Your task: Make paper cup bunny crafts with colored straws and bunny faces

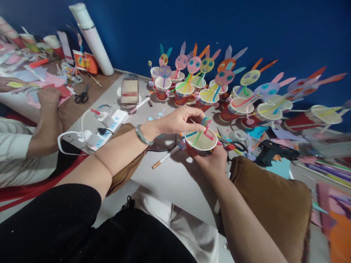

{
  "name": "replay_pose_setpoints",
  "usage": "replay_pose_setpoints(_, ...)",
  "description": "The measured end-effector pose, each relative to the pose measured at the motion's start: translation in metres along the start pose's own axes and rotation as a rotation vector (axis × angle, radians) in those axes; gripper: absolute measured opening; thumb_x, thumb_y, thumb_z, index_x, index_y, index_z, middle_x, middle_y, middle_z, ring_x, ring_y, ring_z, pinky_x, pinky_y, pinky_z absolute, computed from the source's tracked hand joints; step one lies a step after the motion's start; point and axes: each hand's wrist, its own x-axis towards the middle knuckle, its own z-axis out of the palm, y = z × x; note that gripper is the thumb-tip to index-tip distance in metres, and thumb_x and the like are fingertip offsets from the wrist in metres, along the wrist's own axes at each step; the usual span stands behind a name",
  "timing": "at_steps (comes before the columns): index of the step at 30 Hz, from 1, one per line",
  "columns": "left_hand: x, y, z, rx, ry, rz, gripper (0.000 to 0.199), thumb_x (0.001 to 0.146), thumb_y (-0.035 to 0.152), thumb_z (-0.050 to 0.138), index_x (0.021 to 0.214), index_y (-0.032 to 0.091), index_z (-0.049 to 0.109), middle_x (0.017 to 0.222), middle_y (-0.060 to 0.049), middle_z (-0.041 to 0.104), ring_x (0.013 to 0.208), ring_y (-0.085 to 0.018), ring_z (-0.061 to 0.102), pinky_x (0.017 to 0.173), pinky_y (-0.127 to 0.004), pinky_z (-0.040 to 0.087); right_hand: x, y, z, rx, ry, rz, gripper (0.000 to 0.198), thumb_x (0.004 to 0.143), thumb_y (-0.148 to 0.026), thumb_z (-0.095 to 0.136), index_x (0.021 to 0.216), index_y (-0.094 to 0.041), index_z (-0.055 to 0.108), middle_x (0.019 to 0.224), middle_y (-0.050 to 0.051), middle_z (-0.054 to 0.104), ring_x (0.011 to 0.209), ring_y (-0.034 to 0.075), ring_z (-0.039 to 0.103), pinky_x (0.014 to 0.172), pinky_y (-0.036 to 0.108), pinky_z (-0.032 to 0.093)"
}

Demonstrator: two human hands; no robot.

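My right hand is wrapped round the lower side of a paper cup, its pale inside facing up. Bent colored straws, pink, green and blue, stand inside the cup, and their gathered tops rise above the rim. Over the cup, my left hand has its thumb and fingers closed on these tops. Behind my hands stand several red cups with straws and paper rabbit faces. A white stick with a brown end lies on the table left of the cup.
A white power strip with plugs and cables lies to my left. At right are a black glue gun, scissors, paper scraps and a brown cushion. Another person's hand rests by colored paper at far left, near black scissors.
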Motion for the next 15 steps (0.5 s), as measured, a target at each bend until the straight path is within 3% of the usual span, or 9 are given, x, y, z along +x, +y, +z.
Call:
replay_pose_setpoints(4,-0.001,0.0,0.001,-0.151,0.037,-0.004,0.05,0.079,0.048,0.083,0.113,0.015,0.067,0.112,-0.01,0.072,0.103,-0.017,0.067,0.092,-0.031,0.053,0.003,-0.001,-0.004,0.039,0.063,0.043,0.048,0.072,-0.054,0.083,0.104,-0.019,0.075,0.093,0.01,0.077,0.091,0.032,0.072,0.086,0.048,0.057)
replay_pose_setpoints(9,0.0,0.0,0.004,-0.192,0.091,-0.045,0.054,0.08,0.052,0.082,0.117,0.015,0.066,0.116,-0.011,0.072,0.105,-0.016,0.067,0.092,-0.029,0.053,0.005,0.001,-0.01,0.054,0.163,0.085,0.049,0.069,-0.054,0.085,0.101,-0.017,0.074,0.094,0.011,0.078,0.091,0.032,0.072,0.086,0.047,0.057)
replay_pose_setpoints(15,0.001,-0.003,0.011,-0.255,0.061,-0.064,0.054,0.08,0.055,0.081,0.113,0.013,0.071,0.11,-0.01,0.075,0.099,-0.016,0.07,0.088,-0.031,0.055,0.002,0.001,-0.006,-0.022,0.08,0.07,0.049,0.066,-0.059,0.085,0.09,-0.019,0.071,0.084,0.007,0.074,0.078,0.027,0.067,0.075,0.042,0.054)
